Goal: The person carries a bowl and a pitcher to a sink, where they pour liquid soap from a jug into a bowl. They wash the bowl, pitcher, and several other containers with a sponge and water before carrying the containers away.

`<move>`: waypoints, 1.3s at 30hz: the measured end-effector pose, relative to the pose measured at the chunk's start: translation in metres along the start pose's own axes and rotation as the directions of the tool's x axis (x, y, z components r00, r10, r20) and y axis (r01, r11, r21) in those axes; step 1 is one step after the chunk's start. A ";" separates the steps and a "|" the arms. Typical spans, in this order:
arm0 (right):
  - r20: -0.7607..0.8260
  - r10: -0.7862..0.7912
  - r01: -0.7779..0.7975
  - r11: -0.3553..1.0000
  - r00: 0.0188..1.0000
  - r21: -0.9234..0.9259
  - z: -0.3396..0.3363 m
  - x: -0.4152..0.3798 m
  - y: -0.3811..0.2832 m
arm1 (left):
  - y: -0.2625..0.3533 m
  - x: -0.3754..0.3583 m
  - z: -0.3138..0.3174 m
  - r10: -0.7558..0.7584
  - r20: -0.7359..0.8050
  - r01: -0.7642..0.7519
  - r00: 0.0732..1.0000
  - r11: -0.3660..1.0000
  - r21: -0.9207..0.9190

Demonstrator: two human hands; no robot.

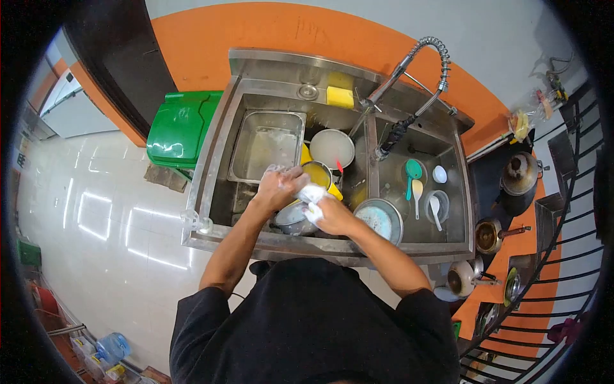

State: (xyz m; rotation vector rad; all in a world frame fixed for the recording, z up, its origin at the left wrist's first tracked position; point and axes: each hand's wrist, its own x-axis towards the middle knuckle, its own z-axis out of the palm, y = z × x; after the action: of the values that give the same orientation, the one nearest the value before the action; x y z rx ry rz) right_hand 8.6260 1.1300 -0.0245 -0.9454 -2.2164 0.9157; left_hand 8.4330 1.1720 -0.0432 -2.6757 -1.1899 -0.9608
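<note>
a foamy white bundle [312, 194], perhaps cloth, lies between the hands [280, 187], both curled around it.

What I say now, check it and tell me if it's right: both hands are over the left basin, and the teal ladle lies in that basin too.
Not quite: the teal ladle lies in the right basin, as the head view shows. The left hand and right hand are indeed over the left basin.
</note>
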 end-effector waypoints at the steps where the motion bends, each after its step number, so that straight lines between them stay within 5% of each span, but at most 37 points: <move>1: 0.127 0.322 -0.346 0.857 0.938 0.383 0.003 0.005 -0.003 | -0.001 -0.003 0.003 0.038 0.000 -0.038 0.999 0.998 0.045; 2: 0.360 0.527 -0.615 0.466 0.770 0.636 0.005 0.008 -0.005 | -0.004 -0.007 0.005 0.039 0.005 -0.039 0.999 0.998 0.043; 3: 0.362 0.526 -0.616 0.463 0.769 0.637 0.010 0.005 -0.004 | -0.009 -0.009 0.005 0.038 0.079 -0.040 0.996 0.999 0.016; 4: 0.156 0.375 -0.405 0.810 0.914 0.424 0.017 0.002 0.001 | -0.013 -0.010 0.005 0.038 0.154 -0.038 0.987 0.999 -0.007; 5: 0.019 0.118 -0.119 0.988 0.993 0.098 0.021 0.005 0.007 | -0.018 -0.006 0.007 0.035 0.150 -0.036 0.988 0.999 0.004; 8: 0.000 0.063 -0.063 0.996 0.998 -0.069 0.030 0.010 0.030 | -0.008 -0.024 0.008 0.022 0.249 -0.011 0.968 0.999 -0.046; 9: 0.107 0.335 -0.350 0.853 0.936 0.386 0.030 0.015 0.018 | -0.010 -0.019 0.005 0.022 0.193 -0.037 0.981 0.996 0.076; 10: 0.205 0.578 -0.517 0.448 0.790 0.730 0.030 0.019 0.005 | -0.017 -0.006 0.004 0.029 0.122 -0.054 0.992 0.977 0.205; 12: 0.087 0.644 -0.285 0.210 0.760 0.935 0.046 0.019 0.009 | -0.017 -0.012 0.009 0.072 0.036 -0.078 0.997 0.976 0.205; 14: -0.003 0.658 -0.252 0.293 0.753 0.922 0.047 0.019 0.009 | -0.020 -0.004 0.014 0.017 -0.098 -0.001 0.995 0.988 0.154; 16: -0.102 0.659 -0.213 0.381 0.745 0.900 0.038 0.021 0.008 | -0.009 0.002 0.012 -0.051 -0.024 0.054 0.998 0.994 0.098; 18: -0.165 0.466 -0.331 0.797 0.869 0.505 0.018 0.015 0.012 | 0.017 0.009 0.004 -0.331 -0.263 0.382 0.906 0.908 0.172; 20: -0.286 0.340 -0.202 0.885 0.896 0.420 0.010 0.012 0.022 | 0.022 0.004 0.024 -0.437 -0.331 0.481 0.837 0.875 0.062; 21: -0.329 -0.020 -0.004 0.997 0.944 -0.072 0.006 0.010 0.040 | 0.025 0.003 0.033 -0.825 -0.186 0.483 0.533 0.477 -0.735; 22: -0.186 -0.352 0.207 0.821 0.917 -0.533 0.005 0.007 0.047 | 0.027 0.000 0.039 -0.902 0.286 0.069 0.323 -0.279 -0.958; 23: -0.138 -0.199 0.100 0.849 0.970 -0.519 0.011 0.002 0.052 | 0.016 -0.009 0.038 -0.770 0.416 -0.245 0.484 -0.576 -0.780; 24: -0.134 -0.195 0.100 0.852 0.972 -0.513 0.017 0.001 0.049 | 0.012 -0.010 0.042 -0.773 0.420 -0.245 0.476 -0.575 -0.780; 26: 0.095 -0.044 0.085 0.869 0.994 -0.488 0.030 0.004 0.042 | 0.003 -0.006 0.048 -0.855 0.454 -0.194 0.250 -0.503 -0.842; 27: 0.209 0.030 0.076 0.873 0.978 -0.482 0.033 0.004 0.041 | -0.002 -0.004 0.049 -0.816 0.533 -0.130 0.222 -0.567 -0.813; 29: 0.129 -0.044 0.091 0.920 0.991 -0.381 0.039 -0.005 0.039 | -0.003 -0.007 0.051 -0.831 0.488 -0.198 0.267 -0.543 -0.816; 31: -0.079 -0.338 0.308 0.915 0.938 -0.259 0.024 0.006 0.010 | -0.006 -0.012 0.049 -0.849 0.438 -0.265 0.296 -0.514 -0.816; 32: -0.071 -0.343 0.316 0.914 0.937 -0.254 0.020 0.003 0.004 | -0.009 -0.013 0.047 -0.831 0.456 -0.307 0.319 -0.546 -0.780; 35: -0.113 -0.502 0.371 0.755 0.858 -0.540 0.011 -0.012 0.013 | -0.016 -0.011 0.045 -0.805 0.495 -0.353 0.327 -0.590 -0.726; 37: -0.041 -0.409 0.314 0.756 0.911 -0.574 0.016 -0.012 0.019 | -0.009 -0.005 0.037 -0.791 0.528 -0.351 0.311 -0.611 -0.709; 39: -0.001 -0.346 0.275 0.748 0.938 -0.603 0.021 -0.013 0.031 | 0.005 0.008 0.024 -0.807 0.559 -0.111 0.192 -0.584 -0.804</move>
State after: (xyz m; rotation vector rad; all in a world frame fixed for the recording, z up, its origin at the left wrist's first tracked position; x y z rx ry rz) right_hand 8.6309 1.1283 -0.0636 -0.8093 -2.5029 -0.0176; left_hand 8.4531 1.1808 -0.0565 -0.0333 0.8368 1.5261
